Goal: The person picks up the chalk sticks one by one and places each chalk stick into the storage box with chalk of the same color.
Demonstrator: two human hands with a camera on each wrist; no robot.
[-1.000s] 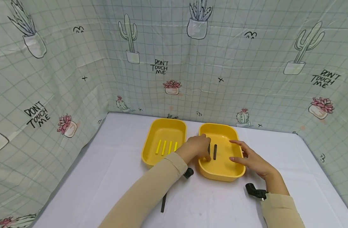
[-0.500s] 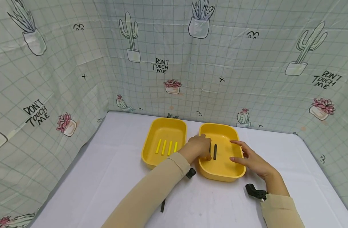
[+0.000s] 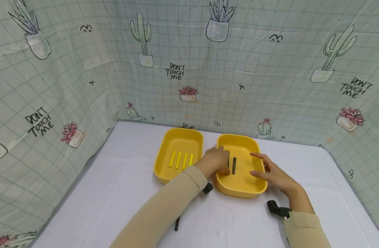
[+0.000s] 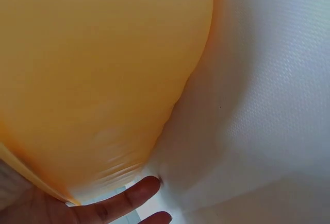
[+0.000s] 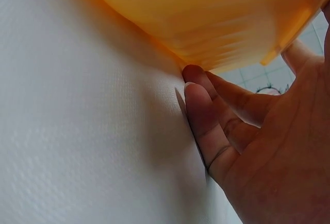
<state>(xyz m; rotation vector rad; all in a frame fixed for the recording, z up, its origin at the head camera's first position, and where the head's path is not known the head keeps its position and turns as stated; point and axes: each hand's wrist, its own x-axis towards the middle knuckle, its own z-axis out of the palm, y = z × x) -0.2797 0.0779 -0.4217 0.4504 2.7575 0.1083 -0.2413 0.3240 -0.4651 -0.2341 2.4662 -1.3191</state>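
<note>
My left hand (image 3: 215, 159) reaches over the left rim of the right-hand yellow tray (image 3: 243, 181), gripping that side. In the left wrist view, other fingers (image 4: 124, 202) extend along the tray's outside. My right hand (image 3: 277, 178) holds the opposite side, thumb and index finger reaching in over the rim; the right wrist view shows more fingers (image 5: 201, 110) outside against its base. Inside the tray lies a short black stick (image 3: 234, 165). A second dark stick (image 3: 228, 161) is mostly hidden behind my left fingers.
Left of it stands another yellow tray (image 3: 180, 140), holding several yellow sticks (image 3: 178, 161) in a row. Another black stick (image 3: 177, 224) lies on the white tablecloth (image 3: 226, 224), partly covered by my left sleeve (image 3: 164, 206). A printed cloth (image 3: 239, 62) encloses the back and sides.
My left forearm has shifted slightly to the right, and the head view has tilted a little. Both hands, the trays and the sticks look nearly still.
</note>
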